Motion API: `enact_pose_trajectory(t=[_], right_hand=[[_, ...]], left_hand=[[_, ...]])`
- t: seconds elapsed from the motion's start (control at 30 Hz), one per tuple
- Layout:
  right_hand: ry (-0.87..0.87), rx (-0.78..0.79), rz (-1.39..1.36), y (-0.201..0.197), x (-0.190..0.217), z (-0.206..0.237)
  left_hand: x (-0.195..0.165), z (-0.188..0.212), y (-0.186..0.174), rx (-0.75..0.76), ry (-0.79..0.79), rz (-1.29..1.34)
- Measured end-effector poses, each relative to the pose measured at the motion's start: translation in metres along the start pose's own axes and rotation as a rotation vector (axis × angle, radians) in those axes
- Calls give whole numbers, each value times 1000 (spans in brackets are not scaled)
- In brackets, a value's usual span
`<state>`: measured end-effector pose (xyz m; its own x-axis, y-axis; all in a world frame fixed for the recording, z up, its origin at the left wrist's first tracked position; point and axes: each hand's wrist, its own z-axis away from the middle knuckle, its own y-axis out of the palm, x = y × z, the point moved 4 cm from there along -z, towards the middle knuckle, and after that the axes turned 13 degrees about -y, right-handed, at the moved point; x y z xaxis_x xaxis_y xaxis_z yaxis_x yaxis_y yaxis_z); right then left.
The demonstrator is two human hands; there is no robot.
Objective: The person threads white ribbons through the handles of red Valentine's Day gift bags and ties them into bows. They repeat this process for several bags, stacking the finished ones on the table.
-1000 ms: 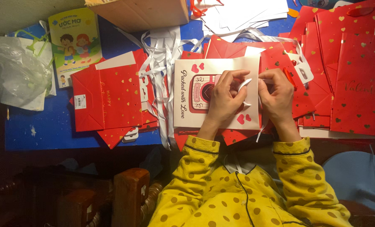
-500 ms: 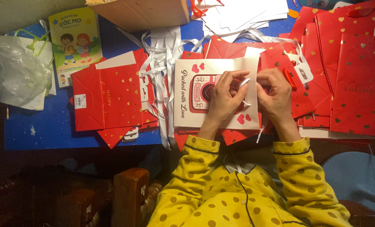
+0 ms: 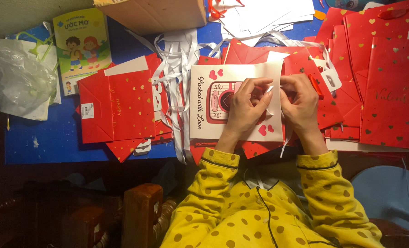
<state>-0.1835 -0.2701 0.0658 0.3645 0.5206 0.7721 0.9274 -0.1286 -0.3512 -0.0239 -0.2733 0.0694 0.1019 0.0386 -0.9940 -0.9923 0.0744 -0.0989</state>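
hands meeting right over the middle of the table (image 3: 53, 142), that's what i've got on the feed. left hand (image 3: 243, 108) rests on a cream paper bag (image 3: 204, 117) lying flat, printed with a pink camera drawing and a few red hearts. right hand (image 3: 300, 101) is just beside it, and both sets of fingers are pinched narrow on a white ribbon (image 3: 271, 96) at the bag's right edge. a loose end of that ribbon trails down past the right wrist toward the yellow dotted sleeves.

the cream bag sits on top of flattened red bags. more red gift bags (image 3: 388, 78) with gold hearts are stacked to the right, another red bag (image 3: 122, 108) lies to the left. a tangle of white ribbons (image 3: 177, 64) runs between the left red bag and the cream one. far left there's a crumpled clear plastic bag (image 3: 16, 82) and a children's booklet (image 3: 83, 43) with a green and yellow cover. cardboard box (image 3: 163, 14) up top.
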Motion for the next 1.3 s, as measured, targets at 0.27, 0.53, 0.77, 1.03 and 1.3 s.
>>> enact_pose_trajectory(t=[0.27,0.53,0.77,1.03,1.3], right_hand=[[-57,-6,17,0,-4,3],[-16,2,83,0,-5,3],[-13,8,15,1,-2,1],[2,18,45,2,0,1],[-64,13,64,1,4,-1]], left_hand=[[-3,1,0,-1,13,-16],[-1,2,0,-10,-10,-31],[-1,2,0,-4,15,-24],[0,3,1,-5,-4,-8],[-2,3,0,-8,15,-21]])
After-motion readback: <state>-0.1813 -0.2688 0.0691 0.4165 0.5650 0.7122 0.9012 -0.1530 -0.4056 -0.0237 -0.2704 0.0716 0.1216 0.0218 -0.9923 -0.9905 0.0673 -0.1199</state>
